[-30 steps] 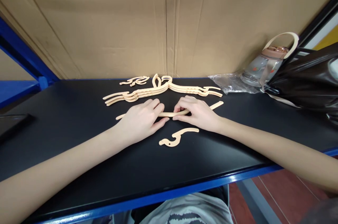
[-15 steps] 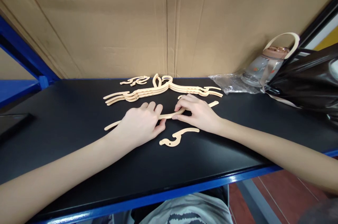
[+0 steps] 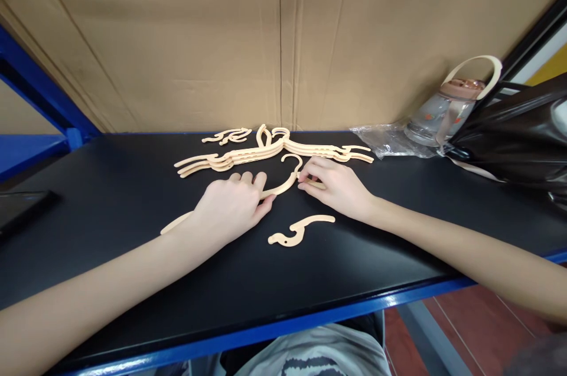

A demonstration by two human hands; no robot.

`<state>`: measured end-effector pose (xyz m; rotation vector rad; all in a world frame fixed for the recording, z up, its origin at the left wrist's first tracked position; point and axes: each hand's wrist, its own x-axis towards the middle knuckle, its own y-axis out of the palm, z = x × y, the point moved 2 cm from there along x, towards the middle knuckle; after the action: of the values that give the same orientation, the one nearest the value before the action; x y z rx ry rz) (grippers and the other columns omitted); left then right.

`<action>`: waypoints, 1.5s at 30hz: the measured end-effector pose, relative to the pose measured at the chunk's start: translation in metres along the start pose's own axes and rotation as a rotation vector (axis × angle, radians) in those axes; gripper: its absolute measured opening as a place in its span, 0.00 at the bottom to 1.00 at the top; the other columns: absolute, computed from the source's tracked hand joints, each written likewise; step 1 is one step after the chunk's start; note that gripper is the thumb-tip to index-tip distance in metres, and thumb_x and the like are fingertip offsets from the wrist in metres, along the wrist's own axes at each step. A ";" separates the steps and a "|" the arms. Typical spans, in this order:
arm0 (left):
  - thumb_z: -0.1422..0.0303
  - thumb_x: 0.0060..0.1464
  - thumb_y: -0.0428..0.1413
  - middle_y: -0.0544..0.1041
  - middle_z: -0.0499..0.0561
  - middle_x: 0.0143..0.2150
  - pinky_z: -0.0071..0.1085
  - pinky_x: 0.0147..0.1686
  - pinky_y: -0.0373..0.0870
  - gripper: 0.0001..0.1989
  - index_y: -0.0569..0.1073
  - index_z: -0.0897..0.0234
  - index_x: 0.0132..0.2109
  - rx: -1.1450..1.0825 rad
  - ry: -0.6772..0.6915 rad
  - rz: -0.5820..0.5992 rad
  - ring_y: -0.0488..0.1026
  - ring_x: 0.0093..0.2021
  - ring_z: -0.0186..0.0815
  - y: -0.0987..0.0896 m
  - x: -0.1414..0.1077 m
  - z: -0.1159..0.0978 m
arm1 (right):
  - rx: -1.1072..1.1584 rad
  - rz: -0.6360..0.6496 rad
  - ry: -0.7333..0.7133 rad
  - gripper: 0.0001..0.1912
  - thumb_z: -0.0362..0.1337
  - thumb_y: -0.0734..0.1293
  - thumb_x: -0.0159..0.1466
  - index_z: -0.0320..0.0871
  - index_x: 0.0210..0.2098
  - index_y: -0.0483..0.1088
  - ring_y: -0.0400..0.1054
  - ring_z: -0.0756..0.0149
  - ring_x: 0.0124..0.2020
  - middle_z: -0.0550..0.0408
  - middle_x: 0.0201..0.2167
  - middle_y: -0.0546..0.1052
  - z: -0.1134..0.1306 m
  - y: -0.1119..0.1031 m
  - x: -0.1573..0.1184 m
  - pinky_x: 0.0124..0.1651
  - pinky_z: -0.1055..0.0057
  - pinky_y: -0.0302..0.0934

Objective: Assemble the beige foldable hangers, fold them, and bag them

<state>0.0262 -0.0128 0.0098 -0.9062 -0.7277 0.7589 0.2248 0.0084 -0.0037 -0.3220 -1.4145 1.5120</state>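
My left hand (image 3: 233, 206) is closed on a cream plastic hanger piece (image 3: 281, 188). That piece curves up at its right end to a hook (image 3: 297, 160), and its other end shows past my left wrist. In my right hand (image 3: 339, 188), thumb and fingers pinch a second cream hanger arm (image 3: 315, 185); most of it is hidden under the hand. Its tip is close to the base of the hook, and I cannot tell whether they touch. Nearer to me lies a loose curved hanger piece (image 3: 301, 231) with a small hole.
Behind my hands lies a stack of cream hangers (image 3: 252, 153), with several small pieces (image 3: 228, 135) at its back left. A clear plastic bag (image 3: 392, 141), a water bottle (image 3: 447, 110) and a black bag (image 3: 518, 134) are at the right. Cardboard (image 3: 186, 39) backs the black table (image 3: 212, 311).
The left piece has tilted, its left end coming nearer to me, and its hook now shows between my hands. The right arm's far end has gone out of sight under my right hand.
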 end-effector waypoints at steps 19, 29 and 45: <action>0.73 0.62 0.50 0.76 0.56 0.44 0.38 0.47 0.68 0.10 0.73 0.68 0.47 -0.266 0.509 -0.319 0.72 0.44 0.42 0.006 0.003 -0.004 | -0.027 -0.131 -0.743 0.24 0.52 0.63 0.64 0.35 0.41 0.72 0.69 0.62 0.40 0.47 0.36 0.77 0.049 -0.014 -0.021 0.44 0.65 0.63; 0.70 0.65 0.47 0.72 0.55 0.55 0.37 0.55 0.65 0.15 0.68 0.66 0.56 -0.464 0.467 -0.230 0.68 0.54 0.40 0.008 0.009 -0.001 | -0.089 0.098 -0.724 0.13 0.37 0.59 0.70 0.39 0.37 0.74 0.67 0.66 0.37 0.52 0.35 0.76 0.049 -0.003 -0.018 0.46 0.69 0.63; 0.65 0.63 0.50 0.72 0.55 0.42 0.36 0.39 0.66 0.10 0.73 0.67 0.40 -0.415 0.432 -0.226 0.69 0.40 0.40 0.005 0.009 0.001 | -0.198 0.073 -0.551 0.12 0.32 0.54 0.71 0.41 0.44 0.69 0.67 0.71 0.31 0.55 0.35 0.73 0.039 -0.003 -0.019 0.28 0.75 0.55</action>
<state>0.0291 -0.0031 0.0074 -1.2870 -0.5950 0.1950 0.2059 -0.0306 0.0020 -0.0733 -2.0105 1.5934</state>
